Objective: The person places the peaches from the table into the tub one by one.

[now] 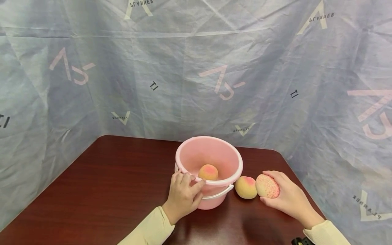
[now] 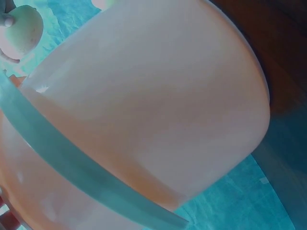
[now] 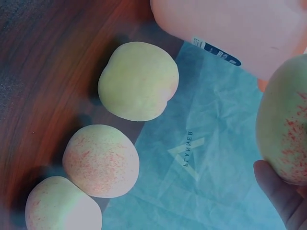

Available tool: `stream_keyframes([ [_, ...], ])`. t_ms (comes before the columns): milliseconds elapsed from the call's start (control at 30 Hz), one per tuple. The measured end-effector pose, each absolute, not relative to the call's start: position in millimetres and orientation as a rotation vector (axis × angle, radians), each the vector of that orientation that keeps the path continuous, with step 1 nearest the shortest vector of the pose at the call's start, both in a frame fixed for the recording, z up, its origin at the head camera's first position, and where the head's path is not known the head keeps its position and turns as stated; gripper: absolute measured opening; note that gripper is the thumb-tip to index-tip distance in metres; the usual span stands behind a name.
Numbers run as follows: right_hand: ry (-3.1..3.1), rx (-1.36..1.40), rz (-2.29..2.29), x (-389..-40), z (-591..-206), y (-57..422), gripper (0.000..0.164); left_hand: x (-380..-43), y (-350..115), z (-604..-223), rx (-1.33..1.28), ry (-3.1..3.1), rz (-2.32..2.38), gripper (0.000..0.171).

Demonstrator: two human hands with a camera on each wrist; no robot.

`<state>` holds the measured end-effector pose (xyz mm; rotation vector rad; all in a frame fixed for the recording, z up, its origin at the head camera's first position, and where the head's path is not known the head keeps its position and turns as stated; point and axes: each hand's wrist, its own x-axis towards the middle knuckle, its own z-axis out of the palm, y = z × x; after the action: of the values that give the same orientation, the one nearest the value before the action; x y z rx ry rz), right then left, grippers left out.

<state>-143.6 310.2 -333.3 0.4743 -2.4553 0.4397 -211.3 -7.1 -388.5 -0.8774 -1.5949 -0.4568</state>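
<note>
A pink bucket [image 1: 209,203] with a white handle [image 1: 218,194] stands upright on the table, a peach [image 1: 208,172] inside it. My left hand [image 1: 183,194] grips the near left of its rim, fingers over the edge. To the right of the bucket, my right hand [image 1: 288,196] holds a pale peach [image 1: 267,186] with red speckles, its palm partly hidden. Another peach [image 1: 246,187], yellow with a pink top, appears between the bucket and the held one. The left wrist view is filled by the bucket's wall [image 2: 168,91], with the held peach [image 2: 25,31] at upper left.
Three peaches lie on the table in the right wrist view: a plain yellow-green peach [image 3: 139,81] near the bucket, a speckled peach [image 3: 101,161] and a paler peach [image 3: 62,206] against it. Grey printed cloth [image 1: 183,85] hangs behind and beside the dark red table [image 1: 107,190].
</note>
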Motion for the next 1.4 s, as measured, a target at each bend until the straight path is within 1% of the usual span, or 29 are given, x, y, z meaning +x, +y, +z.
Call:
stream_keyframes([
  [300,-2.368,0.550,0.456,-146.4,-328.4,309.4,0.074,-211.4,-7.8,-389.6,-0.881,-1.617,-0.445,0.023],
  [1400,-2.390,0.550,0.551,-150.2,-311.4,299.9,0.075,-210.5,-8.2,-387.6,-0.873,-1.605,-0.426,0.023],
])
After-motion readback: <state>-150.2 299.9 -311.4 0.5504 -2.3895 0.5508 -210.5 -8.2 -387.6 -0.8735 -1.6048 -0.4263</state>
